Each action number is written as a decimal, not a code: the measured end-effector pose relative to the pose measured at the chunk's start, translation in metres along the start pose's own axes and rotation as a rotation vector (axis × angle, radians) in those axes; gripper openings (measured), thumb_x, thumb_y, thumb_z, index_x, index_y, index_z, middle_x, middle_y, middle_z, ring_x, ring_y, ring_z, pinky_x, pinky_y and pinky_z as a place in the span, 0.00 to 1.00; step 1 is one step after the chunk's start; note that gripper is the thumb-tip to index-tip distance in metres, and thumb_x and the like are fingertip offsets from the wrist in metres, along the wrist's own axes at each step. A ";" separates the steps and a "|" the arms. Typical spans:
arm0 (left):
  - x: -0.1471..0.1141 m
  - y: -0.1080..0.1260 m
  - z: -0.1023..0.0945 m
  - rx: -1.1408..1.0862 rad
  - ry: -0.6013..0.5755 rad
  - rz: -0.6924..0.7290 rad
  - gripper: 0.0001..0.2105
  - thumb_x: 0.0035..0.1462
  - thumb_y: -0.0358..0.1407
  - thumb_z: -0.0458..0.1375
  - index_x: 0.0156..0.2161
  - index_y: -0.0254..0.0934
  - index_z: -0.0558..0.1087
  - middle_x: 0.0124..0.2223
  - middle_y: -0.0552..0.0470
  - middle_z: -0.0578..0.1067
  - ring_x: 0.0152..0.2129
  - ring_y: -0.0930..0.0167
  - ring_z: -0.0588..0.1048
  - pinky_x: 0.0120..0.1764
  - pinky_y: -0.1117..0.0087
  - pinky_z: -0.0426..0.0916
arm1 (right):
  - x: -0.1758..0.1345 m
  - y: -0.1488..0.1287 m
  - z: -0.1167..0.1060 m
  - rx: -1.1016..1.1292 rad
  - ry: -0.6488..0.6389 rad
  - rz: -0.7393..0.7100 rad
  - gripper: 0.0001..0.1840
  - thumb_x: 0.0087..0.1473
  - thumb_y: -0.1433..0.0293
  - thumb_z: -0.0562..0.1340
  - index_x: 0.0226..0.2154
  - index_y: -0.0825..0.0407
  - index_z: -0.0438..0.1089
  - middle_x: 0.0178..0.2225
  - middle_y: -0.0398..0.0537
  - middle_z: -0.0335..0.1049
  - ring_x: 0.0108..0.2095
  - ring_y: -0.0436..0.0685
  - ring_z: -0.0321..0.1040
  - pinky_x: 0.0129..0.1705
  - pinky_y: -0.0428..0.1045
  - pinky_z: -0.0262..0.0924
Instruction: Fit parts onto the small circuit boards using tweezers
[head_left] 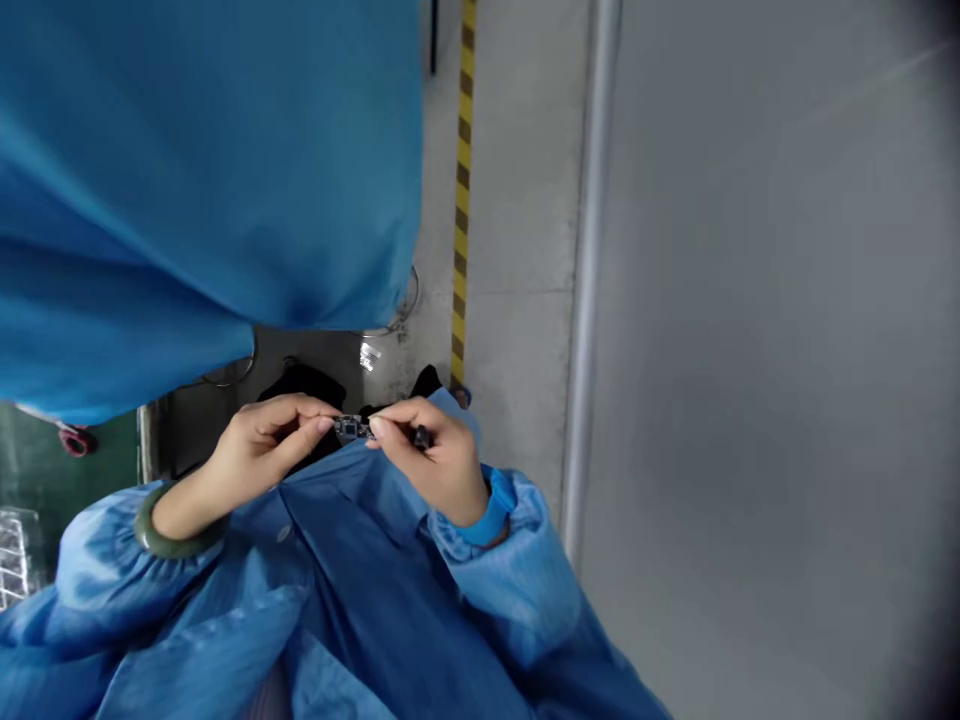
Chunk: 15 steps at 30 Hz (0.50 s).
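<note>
The left hand (266,440) and the right hand (439,450) meet above the lap, each pinching one end of a small circuit board (350,428) between thumb and forefinger. The board is held up in the air between the two sets of fingertips, just above the front of a blue coat (420,600), its face with a dark square part turned towards the head. A short black piece (422,437) shows among the fingers of the right hand; what it is cannot be told. A green bangle (180,530) circles the left wrist, and a blue wristband (491,510) the right one, both next to gathered cuffs. Off to the left is a green bench (82,500); near its right edge, by the hanging blue cloth (210,180), lies a red loop (76,440), and a clear plastic tray (16,560) stands towards its left side, cut off by the picture's border. Beyond the hands, yellow-and-black tape (461,200) runs along the grey floor (525,200), beside a metal rail (589,300) that edges a broad grey surface (750,350).
</note>
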<state>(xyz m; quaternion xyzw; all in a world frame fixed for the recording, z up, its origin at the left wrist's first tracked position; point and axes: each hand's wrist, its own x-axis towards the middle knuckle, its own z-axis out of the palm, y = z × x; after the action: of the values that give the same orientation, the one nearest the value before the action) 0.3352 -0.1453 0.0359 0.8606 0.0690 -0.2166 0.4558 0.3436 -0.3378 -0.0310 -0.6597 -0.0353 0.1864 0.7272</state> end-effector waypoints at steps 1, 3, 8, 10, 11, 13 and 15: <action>0.007 0.003 0.001 0.014 -0.028 -0.006 0.08 0.59 0.37 0.58 0.39 0.35 0.77 0.29 0.52 0.77 0.20 0.76 0.71 0.25 0.78 0.66 | 0.001 0.001 -0.006 0.013 0.015 0.010 0.02 0.53 0.69 0.64 0.30 0.50 0.71 0.28 0.42 0.75 0.28 0.50 0.73 0.31 0.45 0.65; 0.020 0.009 0.005 0.031 -0.080 -0.014 0.09 0.59 0.37 0.58 0.39 0.35 0.77 0.30 0.52 0.77 0.20 0.76 0.71 0.25 0.77 0.67 | 0.001 0.002 -0.017 0.038 0.046 0.032 0.02 0.53 0.70 0.63 0.30 0.51 0.71 0.30 0.43 0.76 0.30 0.50 0.73 0.32 0.45 0.65; 0.051 0.024 0.023 0.050 -0.177 -0.029 0.08 0.58 0.37 0.58 0.36 0.35 0.77 0.28 0.52 0.76 0.22 0.75 0.72 0.28 0.76 0.68 | 0.003 0.008 -0.045 0.102 0.098 0.078 0.04 0.54 0.68 0.63 0.30 0.51 0.71 0.29 0.43 0.76 0.29 0.50 0.72 0.32 0.45 0.64; 0.064 0.020 0.030 0.073 -0.197 -0.059 0.09 0.57 0.38 0.58 0.35 0.35 0.76 0.28 0.51 0.76 0.24 0.74 0.72 0.29 0.75 0.68 | 0.010 0.019 -0.053 0.116 0.076 0.097 0.07 0.55 0.66 0.62 0.30 0.51 0.71 0.29 0.43 0.76 0.29 0.49 0.72 0.32 0.45 0.64; 0.071 0.014 0.033 0.095 -0.196 -0.086 0.10 0.57 0.39 0.58 0.34 0.35 0.76 0.28 0.51 0.76 0.25 0.73 0.72 0.29 0.75 0.68 | 0.016 0.029 -0.057 0.101 0.040 0.126 0.09 0.56 0.64 0.61 0.30 0.51 0.71 0.29 0.43 0.76 0.29 0.49 0.72 0.32 0.45 0.64; 0.085 -0.004 0.039 0.150 -0.182 -0.160 0.11 0.56 0.41 0.58 0.34 0.35 0.76 0.29 0.51 0.76 0.27 0.72 0.72 0.31 0.74 0.68 | 0.031 0.059 -0.062 0.017 -0.047 0.229 0.13 0.59 0.60 0.58 0.31 0.51 0.72 0.30 0.42 0.76 0.32 0.49 0.73 0.36 0.45 0.65; 0.097 -0.028 0.046 0.201 -0.152 -0.235 0.12 0.56 0.43 0.58 0.35 0.36 0.76 0.31 0.51 0.77 0.29 0.71 0.73 0.33 0.73 0.69 | 0.048 0.101 -0.065 -0.103 -0.091 0.369 0.16 0.61 0.59 0.55 0.35 0.52 0.72 0.32 0.43 0.76 0.35 0.50 0.73 0.40 0.45 0.66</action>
<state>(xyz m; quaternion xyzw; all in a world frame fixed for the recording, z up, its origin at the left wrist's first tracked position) 0.3995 -0.1742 -0.0497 0.8691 0.1125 -0.3385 0.3428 0.3849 -0.3784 -0.1468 -0.6824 0.0438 0.3441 0.6435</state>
